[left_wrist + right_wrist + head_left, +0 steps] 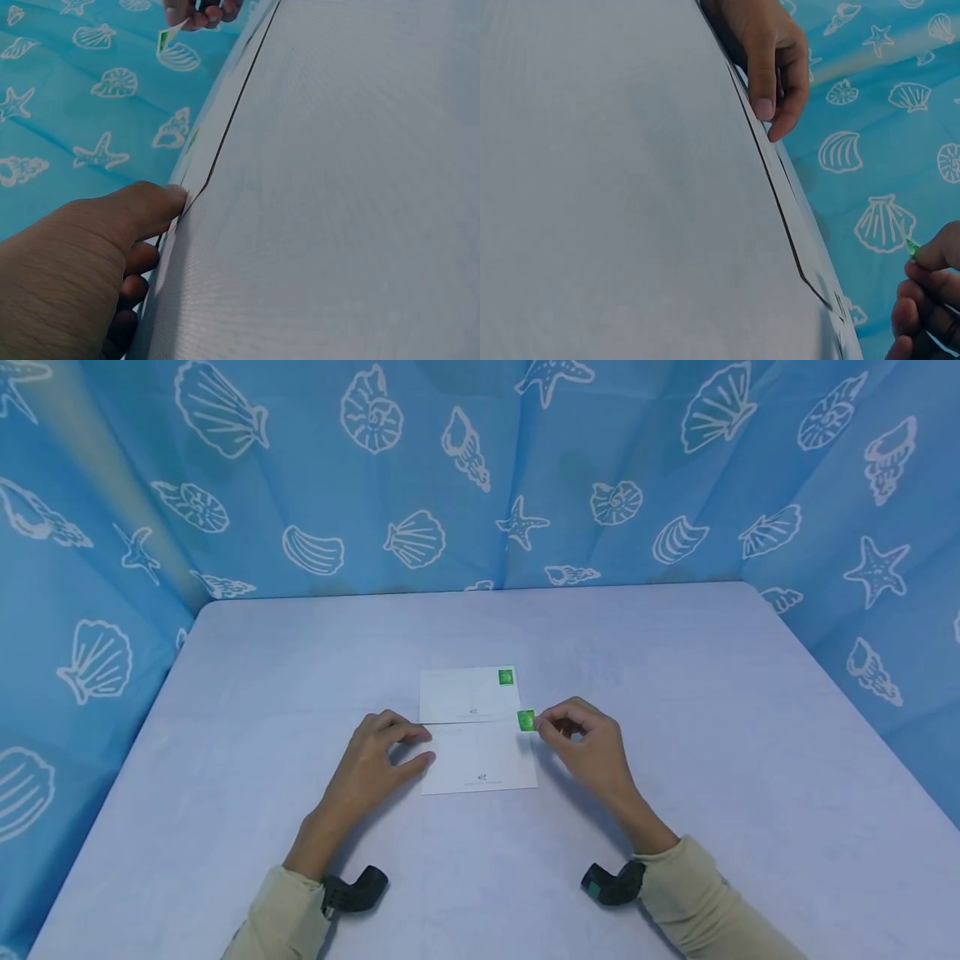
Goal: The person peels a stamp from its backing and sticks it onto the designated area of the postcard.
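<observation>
Two white cards lie one behind the other on the table: a far card (457, 693) with a green stamp (506, 677) in its upper right corner, and a near card (450, 768) with small dark print low in its middle. My right hand (588, 743) pinches another green stamp (527, 721) between thumb and forefinger, over the near card's upper right corner. At that card's left edge, my left hand (375, 764) rests with thumb and fingers apart. In the left wrist view, the left thumb (161, 204) presses at the card's edge.
A white-covered table (262, 693) spreads around the cards. Behind it and along both sides hangs a blue curtain (450, 543) with white shell and starfish prints. Black wrist devices (356, 891) sit beside both sleeve cuffs.
</observation>
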`<action>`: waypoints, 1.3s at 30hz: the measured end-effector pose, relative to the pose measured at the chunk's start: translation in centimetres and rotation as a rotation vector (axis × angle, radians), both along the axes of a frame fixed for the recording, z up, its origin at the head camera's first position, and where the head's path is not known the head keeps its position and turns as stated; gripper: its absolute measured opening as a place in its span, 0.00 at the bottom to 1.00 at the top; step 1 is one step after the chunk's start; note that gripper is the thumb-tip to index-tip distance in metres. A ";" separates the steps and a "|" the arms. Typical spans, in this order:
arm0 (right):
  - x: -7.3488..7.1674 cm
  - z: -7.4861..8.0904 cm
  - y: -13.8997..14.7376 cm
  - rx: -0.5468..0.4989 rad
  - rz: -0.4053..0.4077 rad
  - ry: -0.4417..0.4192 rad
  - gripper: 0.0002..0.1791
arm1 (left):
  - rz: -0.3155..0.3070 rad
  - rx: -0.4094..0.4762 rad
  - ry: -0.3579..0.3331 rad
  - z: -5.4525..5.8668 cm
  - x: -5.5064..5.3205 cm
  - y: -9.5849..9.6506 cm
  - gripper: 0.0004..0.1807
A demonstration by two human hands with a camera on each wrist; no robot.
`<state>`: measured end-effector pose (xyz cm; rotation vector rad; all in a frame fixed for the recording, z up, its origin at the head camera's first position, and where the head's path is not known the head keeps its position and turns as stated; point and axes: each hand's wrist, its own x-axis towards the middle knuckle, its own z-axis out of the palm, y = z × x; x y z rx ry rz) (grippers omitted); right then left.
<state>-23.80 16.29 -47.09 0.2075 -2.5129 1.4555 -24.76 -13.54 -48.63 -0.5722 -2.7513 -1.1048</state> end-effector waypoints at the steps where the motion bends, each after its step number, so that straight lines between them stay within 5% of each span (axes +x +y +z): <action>1: 0.0 -0.2 -0.1 0.002 0.004 0.008 0.02 | -0.001 0.001 -0.002 0.0 0.0 0.0 0.12; 39: -0.8 -2.5 -1.2 0.157 -0.012 -0.030 0.02 | -0.009 0.008 0.015 -0.2 -0.4 -0.1 0.12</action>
